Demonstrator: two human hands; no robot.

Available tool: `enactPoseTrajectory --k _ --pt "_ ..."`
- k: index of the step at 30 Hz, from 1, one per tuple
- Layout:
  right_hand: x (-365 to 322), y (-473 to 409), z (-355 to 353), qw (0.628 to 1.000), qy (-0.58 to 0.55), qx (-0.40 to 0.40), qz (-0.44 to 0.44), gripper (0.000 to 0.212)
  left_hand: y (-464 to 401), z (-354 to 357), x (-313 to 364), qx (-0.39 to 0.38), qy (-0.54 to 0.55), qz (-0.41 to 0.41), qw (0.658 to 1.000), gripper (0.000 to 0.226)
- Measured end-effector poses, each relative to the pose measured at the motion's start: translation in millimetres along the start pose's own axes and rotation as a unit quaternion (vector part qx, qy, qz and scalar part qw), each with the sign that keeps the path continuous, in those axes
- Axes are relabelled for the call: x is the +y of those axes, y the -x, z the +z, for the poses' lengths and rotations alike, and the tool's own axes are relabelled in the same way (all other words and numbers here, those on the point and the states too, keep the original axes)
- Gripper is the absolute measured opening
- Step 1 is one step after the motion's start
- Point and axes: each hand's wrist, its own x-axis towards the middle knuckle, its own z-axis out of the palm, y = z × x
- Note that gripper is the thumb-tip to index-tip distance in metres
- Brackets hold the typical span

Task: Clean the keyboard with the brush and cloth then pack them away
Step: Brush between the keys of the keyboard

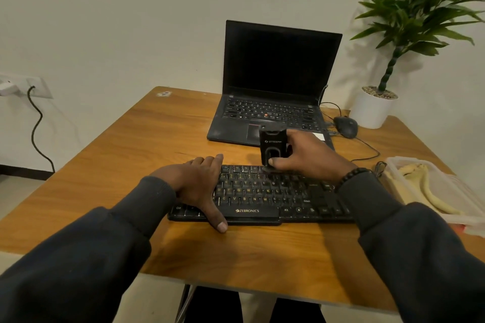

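Sleeves: two dark sleeves reach in from the bottom edge, nearest the viewer, toward the middle of the counter.
Left hand: the left hand lies flat on the left end of the keyboard, fingers straight and together, thumb stretched over the front edge onto the wood; it holds nothing.
Right hand: the right hand grips the brush, fingers curled round its body, thumb on the front; a dark beaded bracelet sits at the wrist.
Brush: the black brush stands upright with its lower end touching the top row of keys, right of centre.
Keyboard: the black keyboard lies across the counter, with white lettering on its front bar.
Cloth: a pale yellow cloth lies in a clear plastic box just beside the keyboard's right end.
Counter: the wooden counter carries everything.
Behind: an open laptop with a dark screen stands beyond the keyboard; a black mouse lies to its right, near a green plant in a white pot.
Wall: a black cable hangs from a wall socket at far left.
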Motion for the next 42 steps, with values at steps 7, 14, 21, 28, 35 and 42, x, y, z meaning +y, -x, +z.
enactPoseTrajectory --k 7,14,21,28,35,42 --pt "-4.6 -5.7 6.2 0.991 0.12 -0.055 -0.02 0.042 2.4 0.6 1.0 0.001 -0.003 -0.003 1.0 0.153" --pt "-13.0 -16.8 21.7 0.996 0.062 -0.062 -0.035 0.05 1.9 1.6 0.1 0.008 -0.003 -0.004 1.0 0.153" --pt "-21.0 -16.7 3.2 0.997 0.055 -0.044 -0.041 0.044 -1.8 2.1 -4.0 0.018 -0.023 0.012 1.0 0.141" --pt "-21.2 -18.3 22.6 0.991 0.11 -0.071 -0.041 0.047 -2.3 2.7 -4.1 0.022 -0.029 0.015 0.999 0.137" --pt "-32.0 -24.0 24.1 0.997 0.044 -0.041 -0.04 0.046 -3.0 3.4 -4.1 0.019 -0.03 0.014 0.999 0.137" --pt "-14.6 -11.8 11.4 0.994 0.095 -0.059 -0.022 0.039 -2.8 5.3 -7.2 0.024 -0.022 0.018 0.999 0.136"
